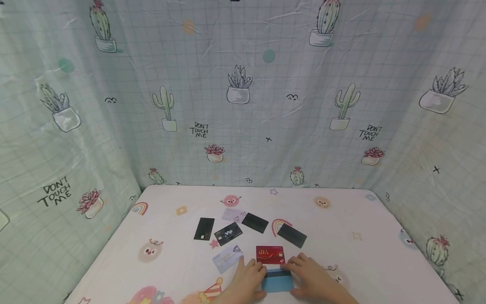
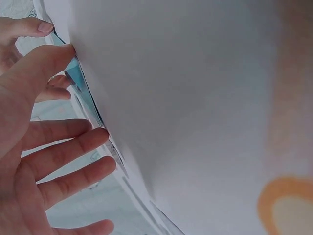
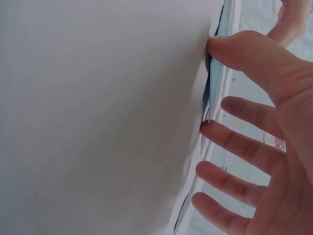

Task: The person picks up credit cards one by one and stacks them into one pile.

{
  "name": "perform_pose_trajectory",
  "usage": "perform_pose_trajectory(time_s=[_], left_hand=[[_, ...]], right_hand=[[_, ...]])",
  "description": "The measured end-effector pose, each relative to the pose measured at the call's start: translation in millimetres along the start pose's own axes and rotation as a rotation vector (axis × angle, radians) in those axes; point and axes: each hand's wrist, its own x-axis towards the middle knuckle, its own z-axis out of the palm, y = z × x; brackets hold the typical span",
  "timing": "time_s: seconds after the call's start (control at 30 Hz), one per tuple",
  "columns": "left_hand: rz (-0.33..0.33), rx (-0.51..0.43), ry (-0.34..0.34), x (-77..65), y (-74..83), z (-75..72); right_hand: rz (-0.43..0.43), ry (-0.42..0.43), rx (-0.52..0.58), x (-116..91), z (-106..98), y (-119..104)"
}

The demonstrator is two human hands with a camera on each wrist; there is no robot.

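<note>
A blue card (image 1: pixel 278 283) with a dark stripe along its far side lies between both hands at the near edge of the view. My left hand (image 1: pixel 247 282) holds its left side, thumb at the near corner and fingers at the far one. On the opposite side my right hand (image 1: pixel 312 279) holds it the same way. In the left wrist view the other left fingers (image 2: pixel 78 183) spread away from the card. The right wrist view shows the thumb and a fingertip at the card's edge (image 3: pixel 211 93). Just beyond lies a red VIP card (image 1: pixel 270 255).
A pale silver card (image 1: pixel 228 258) lies left of the red one. Farther back are a black card (image 1: pixel 205 226), a black VIP card (image 1: pixel 228 233), a lilac card (image 1: pixel 232 215) and two dark cards (image 1: pixel 255 222) to the right. A patterned cloth hangs behind the table (image 1: pixel 341 228).
</note>
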Motion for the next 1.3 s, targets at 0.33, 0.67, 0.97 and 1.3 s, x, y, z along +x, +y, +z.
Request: perform_pose_trajectory(time_s=[0.33, 0.67, 0.97, 1.3], left_hand=[[-0.013, -0.016, -0.016, 0.0, 0.4, -0.6], [-0.024, -0.010, -0.016, -2.2, 0.8, 1.4], [-0.038, -0.021, -0.064, -2.6, 0.5, -1.4], [-0.074, -0.037, -0.107, -5.7, 1.4, -8.3]], right_hand=[[-0.012, 0.005, -0.024, 2.6, 2.8, 3.1], [-0.037, 0.010, -0.025, 2.4, 3.0, 4.6], [-0.054, 0.010, -0.016, 2.0, 1.4, 6.3], [-0.059, 0.004, 0.012, 1.0, -3.5, 4.4]])
